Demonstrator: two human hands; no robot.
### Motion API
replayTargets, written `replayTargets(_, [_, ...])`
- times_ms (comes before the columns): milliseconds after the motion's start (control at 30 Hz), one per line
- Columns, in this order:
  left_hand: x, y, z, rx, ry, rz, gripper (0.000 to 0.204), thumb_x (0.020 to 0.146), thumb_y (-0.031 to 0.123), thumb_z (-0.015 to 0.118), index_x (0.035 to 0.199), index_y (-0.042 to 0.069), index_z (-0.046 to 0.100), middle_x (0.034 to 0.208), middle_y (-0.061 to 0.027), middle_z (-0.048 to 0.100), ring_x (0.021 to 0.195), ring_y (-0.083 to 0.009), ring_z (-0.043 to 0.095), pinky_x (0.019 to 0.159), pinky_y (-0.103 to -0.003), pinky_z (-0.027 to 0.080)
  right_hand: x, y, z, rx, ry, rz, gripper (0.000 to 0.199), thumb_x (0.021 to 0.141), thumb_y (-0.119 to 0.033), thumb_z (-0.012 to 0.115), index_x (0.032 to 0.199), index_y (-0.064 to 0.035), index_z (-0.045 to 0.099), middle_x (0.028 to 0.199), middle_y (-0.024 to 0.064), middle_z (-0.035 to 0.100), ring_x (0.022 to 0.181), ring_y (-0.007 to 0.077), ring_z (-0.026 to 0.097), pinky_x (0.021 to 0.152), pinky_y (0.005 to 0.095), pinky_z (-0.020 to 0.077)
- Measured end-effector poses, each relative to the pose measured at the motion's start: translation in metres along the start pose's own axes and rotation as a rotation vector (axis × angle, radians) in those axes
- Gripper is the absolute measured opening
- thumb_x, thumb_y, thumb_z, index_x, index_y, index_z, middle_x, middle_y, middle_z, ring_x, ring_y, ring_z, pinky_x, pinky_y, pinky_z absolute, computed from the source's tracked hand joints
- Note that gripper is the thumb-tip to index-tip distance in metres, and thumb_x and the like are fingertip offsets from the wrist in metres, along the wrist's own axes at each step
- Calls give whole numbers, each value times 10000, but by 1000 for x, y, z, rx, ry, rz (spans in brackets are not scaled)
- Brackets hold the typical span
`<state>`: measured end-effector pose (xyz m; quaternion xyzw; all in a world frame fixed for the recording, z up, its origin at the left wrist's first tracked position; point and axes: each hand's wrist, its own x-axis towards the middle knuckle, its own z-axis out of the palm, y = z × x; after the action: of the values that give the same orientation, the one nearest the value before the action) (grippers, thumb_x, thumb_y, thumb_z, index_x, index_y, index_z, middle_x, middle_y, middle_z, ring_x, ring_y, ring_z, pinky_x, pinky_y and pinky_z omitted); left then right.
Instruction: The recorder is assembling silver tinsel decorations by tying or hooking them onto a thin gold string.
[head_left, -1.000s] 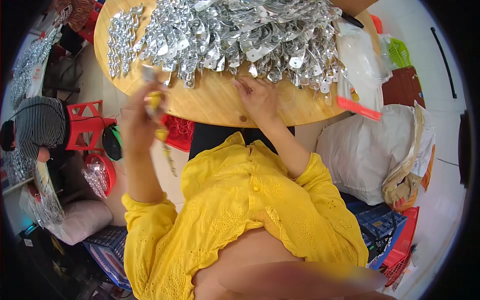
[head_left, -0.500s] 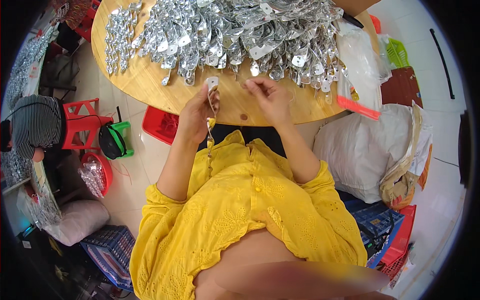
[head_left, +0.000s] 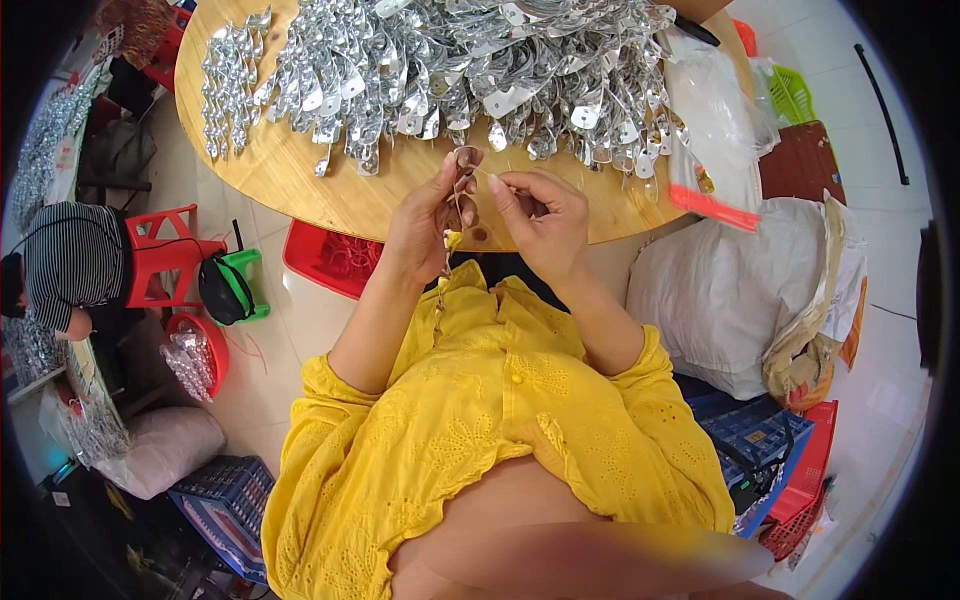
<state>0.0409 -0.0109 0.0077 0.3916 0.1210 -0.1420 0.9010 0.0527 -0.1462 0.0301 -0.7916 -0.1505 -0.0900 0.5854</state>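
My left hand (head_left: 428, 222) is closed on the top end of a twisted shiny metal strip (head_left: 441, 290), which hangs down in front of the yellow shirt and mirrors its colour. Close beside it, my right hand (head_left: 543, 215) pinches a thin, pale thread (head_left: 483, 172) between thumb and index finger. The thread runs toward the strip's upper end; whether it passes through a hole there is too small to tell. Both hands are over the near edge of the round wooden table (head_left: 300, 195). A big heap of similar silver twisted strips (head_left: 470, 70) covers the table's far side.
Clear plastic bags (head_left: 705, 110) with a red edge lie at the table's right. Below the table stands a red bin (head_left: 330, 262). A white sack (head_left: 700, 290) is at the right. On the left, a person in a striped top (head_left: 75, 255) sits by a red stool (head_left: 165, 255).
My right hand has moved left to the strip's top end, bringing the thread there. My left hand has shifted slightly right, and the strip's flat end has turned.
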Motion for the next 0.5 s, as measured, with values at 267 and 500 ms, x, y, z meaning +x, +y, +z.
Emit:
replayTargets(267, [-1, -2, 1, 27, 40, 18, 343, 825, 357, 436, 1014, 83, 515, 750, 25, 470, 554, -67, 451, 490, -171, 304, 2, 3, 3, -47, 9, -52, 87, 714, -79, 607, 722, 6, 588, 561, 12, 486, 470, 55, 389, 419, 189, 294])
replayTargets(500, [-1, -4, 0, 36, 45, 30, 355, 820, 357, 447, 1033, 80, 513, 759, 27, 474, 559, -62, 455, 490, -169, 305, 3, 4, 3, -67, -11, -51, 94, 718, -85, 605, 730, 7, 589, 575, 18, 500, 474, 61, 403, 420, 192, 303])
